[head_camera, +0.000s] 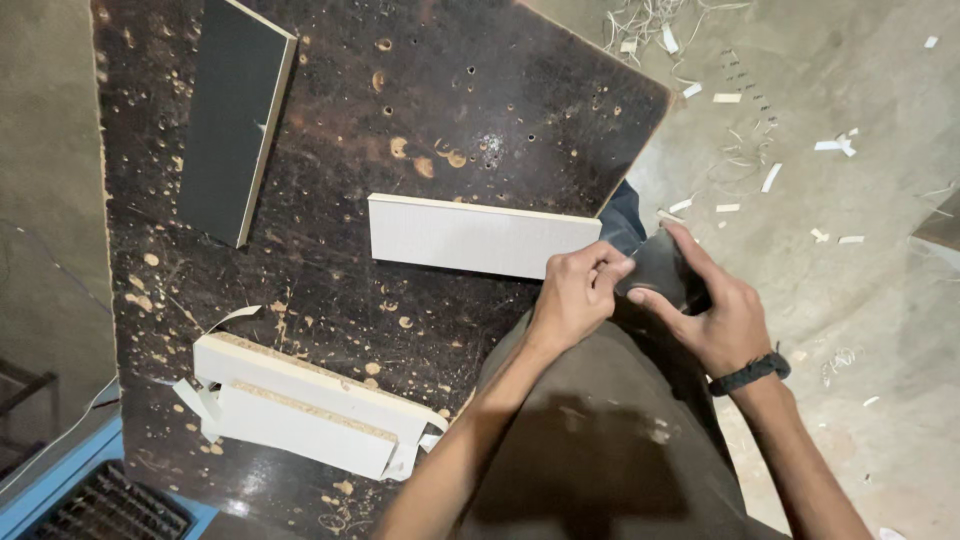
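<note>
Left hand (575, 290): fingers curled, pinching the near end of the white board (480, 235).
Right hand (715, 305): gripping a small dark block (660, 270).
Done-looking: two white boards (310, 405) stacked by the worktable's (430, 90) near edge, loose strips hanging off.
Left: dark panel (235, 115) at the far corner, untouched.

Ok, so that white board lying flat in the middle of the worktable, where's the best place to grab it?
Probably the right end of the white board, pinched across its short width from the worktable's near edge. That end reaches the edge beside the left hand, and the long flat shape has bare faces there.

board (480, 236) on worktable (420, 110) | hands (575, 295) at its right end
</note>
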